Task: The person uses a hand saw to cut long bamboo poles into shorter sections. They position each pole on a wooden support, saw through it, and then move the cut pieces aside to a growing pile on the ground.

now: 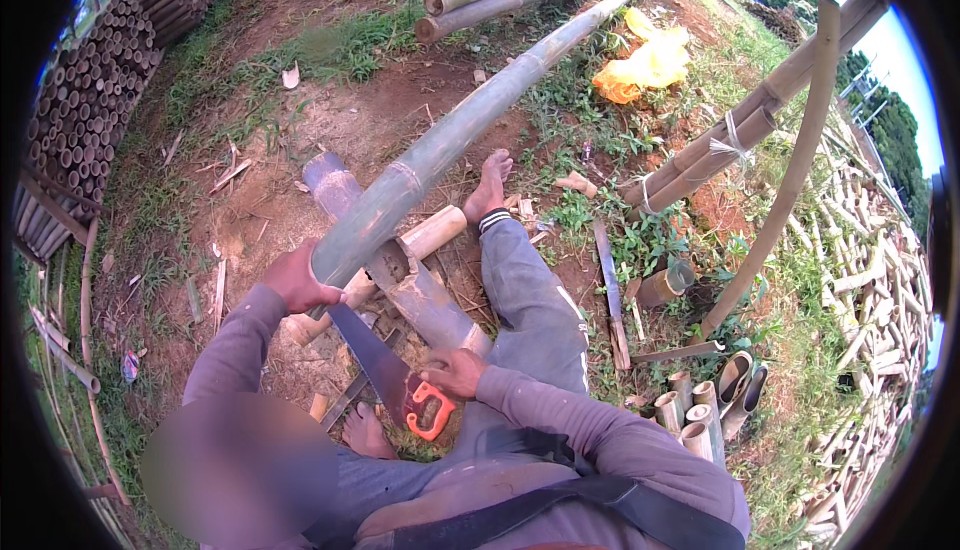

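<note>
My left hand point(296, 280) is wrapped round the near end of a long green bamboo pole point(440, 140), thumb along the cut edge. The pole slants away to the far right and rests across a notched bamboo support point(425, 300). My right hand point(456, 373) is closed at the upper edge of a handsaw's orange handle point(432, 412); its fingers are partly hidden. The saw's dark blade point(365, 345) points up and left, its tip just below the pole's near end. Another cut bamboo piece point(437, 233) lies crosswise beneath the pole.
A machete-like blade point(608, 275) lies right of my outstretched leg. Short bamboo tubes point(700, 415) stand at lower right, near a bent strip point(790, 170) and tied poles point(700, 165). Bamboo stacks point(90, 100) rise at left; offcuts point(870, 350) are heaped at right. An orange plastic bag point(640, 62) lies beyond.
</note>
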Action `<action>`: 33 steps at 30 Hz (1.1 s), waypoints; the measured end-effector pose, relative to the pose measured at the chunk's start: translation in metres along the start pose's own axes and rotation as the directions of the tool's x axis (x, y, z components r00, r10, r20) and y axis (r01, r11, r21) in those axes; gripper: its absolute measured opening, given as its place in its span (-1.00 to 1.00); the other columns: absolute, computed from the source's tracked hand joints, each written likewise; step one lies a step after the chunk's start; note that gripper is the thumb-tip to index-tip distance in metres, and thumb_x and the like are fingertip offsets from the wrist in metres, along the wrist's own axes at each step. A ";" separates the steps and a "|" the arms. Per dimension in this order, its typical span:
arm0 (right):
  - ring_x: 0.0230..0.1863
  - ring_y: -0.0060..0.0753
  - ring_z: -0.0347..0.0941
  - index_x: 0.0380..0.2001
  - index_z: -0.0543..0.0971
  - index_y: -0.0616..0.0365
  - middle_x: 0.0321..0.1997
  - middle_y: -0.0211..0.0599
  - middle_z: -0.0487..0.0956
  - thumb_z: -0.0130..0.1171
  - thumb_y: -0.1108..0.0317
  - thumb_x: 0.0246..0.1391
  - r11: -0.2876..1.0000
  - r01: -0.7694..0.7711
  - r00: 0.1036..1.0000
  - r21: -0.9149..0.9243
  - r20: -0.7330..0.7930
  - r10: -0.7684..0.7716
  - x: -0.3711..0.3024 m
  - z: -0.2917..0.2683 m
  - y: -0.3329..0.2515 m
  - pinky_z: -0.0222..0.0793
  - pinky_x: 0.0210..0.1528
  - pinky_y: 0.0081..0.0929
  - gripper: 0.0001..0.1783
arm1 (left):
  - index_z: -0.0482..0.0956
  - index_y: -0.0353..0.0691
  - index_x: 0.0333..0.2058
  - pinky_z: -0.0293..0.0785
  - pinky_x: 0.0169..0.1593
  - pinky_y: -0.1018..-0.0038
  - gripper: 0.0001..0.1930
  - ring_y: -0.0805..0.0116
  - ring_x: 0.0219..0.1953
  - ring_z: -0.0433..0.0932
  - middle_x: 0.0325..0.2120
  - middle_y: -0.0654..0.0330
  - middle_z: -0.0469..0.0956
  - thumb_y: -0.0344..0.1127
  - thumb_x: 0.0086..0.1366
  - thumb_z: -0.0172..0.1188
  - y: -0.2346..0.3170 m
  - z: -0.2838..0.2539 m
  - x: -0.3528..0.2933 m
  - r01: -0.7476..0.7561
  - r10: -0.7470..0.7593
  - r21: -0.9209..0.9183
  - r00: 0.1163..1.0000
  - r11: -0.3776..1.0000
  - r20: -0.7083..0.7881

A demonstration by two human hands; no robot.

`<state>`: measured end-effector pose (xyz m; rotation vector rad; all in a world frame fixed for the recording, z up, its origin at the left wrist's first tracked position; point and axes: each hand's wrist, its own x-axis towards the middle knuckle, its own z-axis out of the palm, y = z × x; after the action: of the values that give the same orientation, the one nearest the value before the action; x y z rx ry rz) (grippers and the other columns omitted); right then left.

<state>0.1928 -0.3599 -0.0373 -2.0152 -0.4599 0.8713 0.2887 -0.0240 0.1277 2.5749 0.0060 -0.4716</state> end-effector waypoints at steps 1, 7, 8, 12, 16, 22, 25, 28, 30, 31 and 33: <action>-0.04 -0.19 0.68 0.17 0.60 0.19 -0.04 -0.05 0.73 0.32 -0.04 0.28 0.989 0.064 0.992 0.135 -0.119 -0.048 0.009 -0.003 0.001 0.55 0.05 -0.24 -0.40 | 0.36 -0.24 0.34 0.53 0.19 0.11 0.12 -0.20 0.07 0.66 0.03 -0.21 0.65 0.09 -0.20 0.63 -0.005 -0.009 -0.030 0.046 -0.046 0.031 0.999 0.998 -0.018; 0.10 -0.09 0.64 0.40 0.29 0.37 0.21 0.12 0.58 0.29 -0.19 0.30 0.556 0.335 0.841 0.761 -0.508 0.188 0.105 -0.119 -0.050 0.62 0.11 -0.22 -0.07 | 0.35 -0.12 0.32 0.54 0.12 0.03 0.09 -0.21 -0.01 0.67 -0.07 -0.16 0.68 0.00 -0.24 0.65 -0.077 -0.021 -0.215 0.212 -0.184 0.162 0.968 0.964 -0.173; 0.28 0.10 0.53 0.48 0.10 0.41 0.35 0.27 0.44 0.28 -0.37 0.21 0.482 0.406 0.819 0.776 -0.544 0.185 0.119 -0.148 -0.062 0.54 0.28 -0.07 0.19 | 0.35 -0.10 0.31 0.54 0.12 0.01 0.07 -0.21 -0.03 0.67 -0.08 -0.14 0.68 -0.02 -0.25 0.64 -0.080 -0.025 -0.245 0.279 -0.249 0.174 0.953 0.944 -0.173; 0.32 0.27 0.45 0.50 0.12 0.22 0.37 0.11 0.44 0.32 -0.53 0.02 0.066 0.518 0.828 0.853 -0.519 0.214 0.176 -0.218 -0.110 0.35 0.42 0.26 0.30 | 0.39 -0.05 0.26 0.49 0.15 -0.01 0.05 -0.17 -0.04 0.66 -0.11 -0.08 0.68 -0.06 -0.33 0.64 -0.129 -0.011 -0.374 0.429 -0.358 0.248 0.890 0.869 -0.282; 0.18 0.03 0.54 0.29 0.39 0.11 0.16 -0.14 0.57 0.36 -0.45 0.05 0.028 0.527 0.844 0.849 -0.528 0.095 0.184 -0.141 -0.154 0.46 0.32 0.13 0.01 | 0.39 -0.12 0.24 0.43 0.23 0.01 -0.09 -0.06 0.08 0.58 0.06 -0.07 0.60 -0.16 -0.12 0.62 -0.151 0.020 -0.472 0.679 -0.291 0.464 0.694 0.569 -0.659; 0.10 -0.16 0.57 0.16 0.46 0.03 0.02 -0.26 0.60 0.49 -0.24 0.06 -0.137 0.185 0.977 0.973 -0.197 -0.077 0.136 0.049 -0.246 0.43 0.34 -0.02 -0.20 | 0.26 -0.32 0.37 0.28 0.45 -0.04 0.02 -0.12 0.33 0.43 0.20 -0.15 0.49 0.23 0.17 0.52 -0.151 0.194 -0.408 -0.231 -0.793 -0.838 0.276 0.494 -0.544; 0.24 -0.17 0.49 0.25 0.42 0.10 0.16 -0.21 0.57 0.48 -0.17 0.10 -0.002 -0.146 0.951 0.989 0.140 -0.277 0.093 0.121 -0.284 0.35 0.39 -0.03 -0.17 | 0.24 -0.22 0.40 0.31 0.44 -0.09 0.18 -0.09 0.34 0.43 0.28 -0.08 0.43 0.43 0.00 0.53 -0.109 0.144 -0.289 -0.621 -0.668 -0.750 0.462 0.226 -0.584; 0.34 -0.11 0.42 0.37 0.34 0.18 0.31 -0.11 0.51 0.42 -0.26 0.13 0.435 -0.327 0.833 0.839 0.473 -0.287 0.066 0.137 -0.254 0.34 0.39 0.02 -0.02 | 0.24 -0.15 0.42 0.33 0.42 -0.16 0.19 -0.09 0.36 0.41 0.33 -0.03 0.39 0.46 -0.02 0.51 -0.129 0.098 -0.282 -0.871 -0.815 -0.484 0.218 0.086 -0.537; 0.45 -0.02 0.32 0.46 0.21 0.29 0.42 0.04 0.42 0.28 -0.44 0.16 0.490 -0.351 0.848 0.798 0.493 -0.196 0.065 0.092 -0.211 0.33 0.38 0.07 0.16 | 0.24 -0.13 0.42 0.32 0.40 -0.21 0.14 -0.09 0.37 0.40 0.34 -0.01 0.39 0.45 0.04 0.47 -0.172 0.100 -0.330 -0.879 -0.903 -0.441 0.028 0.183 -0.430; 0.45 0.00 0.32 0.48 0.18 0.28 0.40 0.08 0.42 0.17 -0.50 0.19 0.339 -0.222 0.965 0.914 0.255 -0.056 0.074 0.062 -0.180 0.37 0.37 0.08 0.17 | 0.25 -0.12 0.42 0.31 0.41 -0.22 0.11 -0.11 0.36 0.40 0.33 -0.01 0.39 0.45 0.07 0.42 -0.184 0.098 -0.350 -0.869 -0.913 -0.439 -0.037 0.230 -0.407; 0.53 0.08 0.22 0.56 -0.04 0.31 0.52 0.16 0.25 0.15 -0.59 0.12 0.261 0.203 0.945 0.944 -0.259 0.201 0.109 -0.028 -0.129 0.26 0.47 0.22 0.35 | 0.26 -0.12 0.41 0.29 0.41 -0.24 0.05 -0.13 0.36 0.40 0.32 -0.03 0.41 0.46 0.14 0.33 -0.197 0.111 -0.394 -0.826 -0.925 -0.459 -0.178 0.326 -0.337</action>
<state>0.2887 -0.2390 0.0366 -0.8867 0.2959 0.5226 -0.1365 0.1254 0.0719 0.5911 0.8795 1.5138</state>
